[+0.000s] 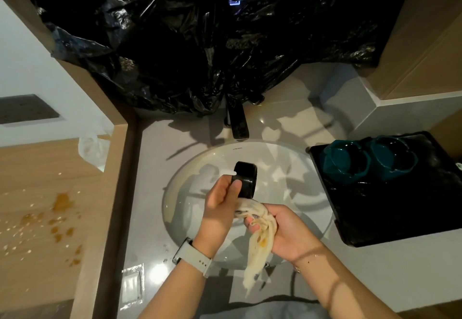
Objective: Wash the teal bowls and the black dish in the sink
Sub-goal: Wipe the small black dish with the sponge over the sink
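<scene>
At frame centre, over the sink [190,168], our left hand [220,203] grips the black dish [246,180], our right hand [287,233] clutches a stained cloth [260,233]; next, we judge, rinsing under the faucet [238,122].

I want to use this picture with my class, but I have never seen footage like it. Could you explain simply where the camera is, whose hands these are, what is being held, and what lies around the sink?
There is one picture, taken by a wide-angle camera worn on a person's head, looking down, so the hands are the wearer's own. No machine is involved. The left hand, with a watch on its wrist, grips a small black dish over the white sink. The right hand holds a wet cream cloth bunched in its fingers, one end pressed against the dish. To the right, two teal bowls sit on a black tray on the counter. A black tap stands behind the sink, with black plastic sheeting above it. No water is visibly running. On the left, a wooden surface shows orange spills.
</scene>
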`<action>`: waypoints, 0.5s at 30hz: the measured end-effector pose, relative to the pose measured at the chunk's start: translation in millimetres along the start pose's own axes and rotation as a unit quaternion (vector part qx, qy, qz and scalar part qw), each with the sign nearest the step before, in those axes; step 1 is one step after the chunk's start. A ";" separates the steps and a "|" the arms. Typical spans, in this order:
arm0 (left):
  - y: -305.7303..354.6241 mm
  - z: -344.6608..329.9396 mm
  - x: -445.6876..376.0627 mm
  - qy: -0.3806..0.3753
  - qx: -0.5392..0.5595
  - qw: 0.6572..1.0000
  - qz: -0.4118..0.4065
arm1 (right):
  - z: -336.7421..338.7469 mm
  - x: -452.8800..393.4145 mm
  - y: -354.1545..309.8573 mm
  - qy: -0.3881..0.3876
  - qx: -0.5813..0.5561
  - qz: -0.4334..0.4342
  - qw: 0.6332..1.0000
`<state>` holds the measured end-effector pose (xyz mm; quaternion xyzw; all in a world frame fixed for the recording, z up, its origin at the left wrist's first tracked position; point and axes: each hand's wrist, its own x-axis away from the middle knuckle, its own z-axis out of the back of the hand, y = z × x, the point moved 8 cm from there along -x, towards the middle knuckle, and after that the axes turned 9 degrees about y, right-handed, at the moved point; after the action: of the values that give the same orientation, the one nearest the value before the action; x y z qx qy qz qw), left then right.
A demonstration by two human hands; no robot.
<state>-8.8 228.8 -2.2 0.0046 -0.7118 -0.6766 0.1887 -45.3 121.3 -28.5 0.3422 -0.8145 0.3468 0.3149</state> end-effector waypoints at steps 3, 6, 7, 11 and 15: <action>-9.7 0.3 -1.3 -0.018 -0.009 1.000 0.018 | 5.2 10.7 -27.6 0.001 0.065 0.114 0.991; -19.0 4.5 0.9 -0.020 -0.002 0.999 0.038 | 22.6 30.2 -70.7 0.117 0.176 0.294 0.932; -20.4 4.9 2.3 -0.018 0.002 0.999 0.046 | 18.7 39.4 -80.9 0.140 0.248 0.361 0.888; -16.5 -9.5 6.0 -0.063 -0.043 0.997 0.021 | -16.5 45.1 -72.5 0.097 0.428 0.499 0.747; -7.8 -7.5 9.2 -0.083 -0.080 0.993 -0.038 | -18.6 25.3 -79.2 0.120 0.396 0.480 0.774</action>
<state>-17.2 218.5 -7.2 -0.0398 -0.6679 -0.7361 0.1025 6.9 85.6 28.6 -0.0430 -0.6193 0.7830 0.0397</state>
